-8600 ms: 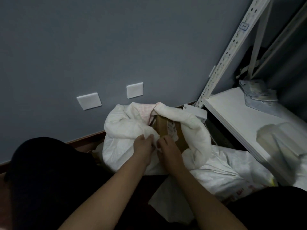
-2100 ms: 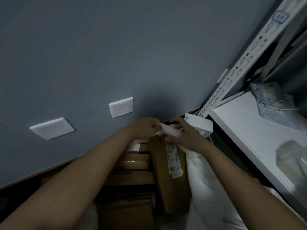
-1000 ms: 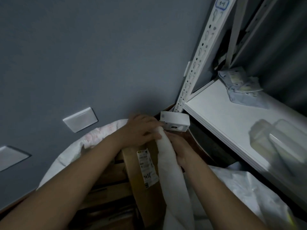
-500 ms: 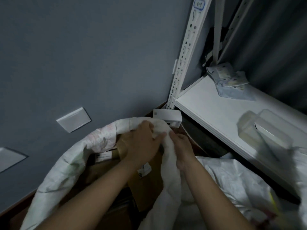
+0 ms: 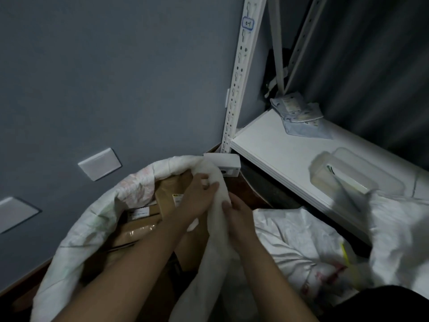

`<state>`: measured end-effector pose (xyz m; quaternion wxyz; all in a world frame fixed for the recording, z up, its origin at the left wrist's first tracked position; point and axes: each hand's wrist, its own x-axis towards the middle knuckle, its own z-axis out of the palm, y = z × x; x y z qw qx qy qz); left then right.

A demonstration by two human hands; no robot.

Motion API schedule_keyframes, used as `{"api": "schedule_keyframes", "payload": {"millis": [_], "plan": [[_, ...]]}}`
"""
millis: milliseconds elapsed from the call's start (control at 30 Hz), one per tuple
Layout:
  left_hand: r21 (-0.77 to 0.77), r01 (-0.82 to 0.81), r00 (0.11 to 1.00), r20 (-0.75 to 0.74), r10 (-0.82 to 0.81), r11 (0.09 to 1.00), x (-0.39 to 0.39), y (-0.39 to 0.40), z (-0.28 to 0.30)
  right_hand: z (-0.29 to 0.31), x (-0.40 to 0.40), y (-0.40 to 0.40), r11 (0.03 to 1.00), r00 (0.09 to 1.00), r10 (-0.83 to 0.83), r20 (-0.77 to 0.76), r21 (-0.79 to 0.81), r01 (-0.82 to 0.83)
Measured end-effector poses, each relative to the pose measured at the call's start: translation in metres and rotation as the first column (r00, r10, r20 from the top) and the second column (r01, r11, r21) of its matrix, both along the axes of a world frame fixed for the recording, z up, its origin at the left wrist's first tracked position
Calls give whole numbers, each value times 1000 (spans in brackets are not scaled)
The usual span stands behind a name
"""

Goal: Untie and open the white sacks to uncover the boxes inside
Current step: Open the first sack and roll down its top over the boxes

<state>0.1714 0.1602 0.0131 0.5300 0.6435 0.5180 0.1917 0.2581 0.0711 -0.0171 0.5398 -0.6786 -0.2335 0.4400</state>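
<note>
A white sack (image 5: 92,228) stands open on the floor against a grey wall, its rolled rim curving up and over from the left forearm to the fingertips. Inside it, below and left of the hands, brown cardboard boxes (image 5: 139,226) with paper labels show. Both hands are bare and close together on the sack's bunched right edge: the left hand (image 5: 197,201) closes over the fold from the left, the right hand (image 5: 236,217) grips the same fold from the right, thumb pressed into the cloth. Just beyond the fingertips sits a small white box (image 5: 224,162). To the right of the right hand lies a second white sack (image 5: 299,247), crumpled and flat. Farther right a white shelf (image 5: 278,145) on a perforated metal upright (image 5: 239,77) carries a translucent plastic container (image 5: 343,173) and some packets (image 5: 297,110)
</note>
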Motion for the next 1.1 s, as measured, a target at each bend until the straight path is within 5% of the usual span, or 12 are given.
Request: {"api": "schedule_keyframes", "payload": {"millis": [67, 100, 233, 433, 533, 600, 633, 700, 800, 867, 1000, 1100], "plan": [[-16, 139, 986, -92, -140, 990, -7, -7, -2, 8, 2, -1, 995, 883, -97, -459, -30, 94], [-3, 201, 969, -143, -200, 980, -9, -12, -5, 8, 1, -3, 993, 874, -119, -471, -47, 110], [97, 166, 979, -139, -152, 981, -15, -24, -5, 3, -9, -18, 997, 968, -73, 240, 23, 69], [-46, 118, 993, 22, -117, 992, -15, -31, 10, -14, -30, -32, 984, 878, 170, 448, -123, -128], [-177, 112, 993, 46, -106, 978, -27, -44, 20, -11, -22, -33, 999, 997, -33, -67, -14, 32], [-201, 184, 979, -51, -198, 962, -33, -54, 20, -11, -18, -34, 985, 904, -142, -404, 35, 170], [-191, 197, 972, -86, -217, 962, -34, -60, 21, -7, -21, -36, 976, 906, -206, -370, -13, 217], [-116, 162, 977, -124, -176, 980, -31, -65, 18, -1, -27, -40, 972, 971, -235, 48, -7, 236], [-7, 96, 986, -136, -96, 995, -28, -70, 13, -16, -32, -49, 990, 870, 42, 491, -140, 31], [-1, 116, 985, -126, -115, 993, -25, -73, 11, -18, -36, -54, 960, 933, 138, 333, -277, -43], [-187, 174, 982, -39, -185, 967, -26, -84, 13, -12, -27, -60, 981, 999, -39, 30, -187, 44], [-144, 166, 985, -14, -170, 976, -35, -87, 8, -10, -26, -67, 986, 836, -129, -534, 25, 168]]}}
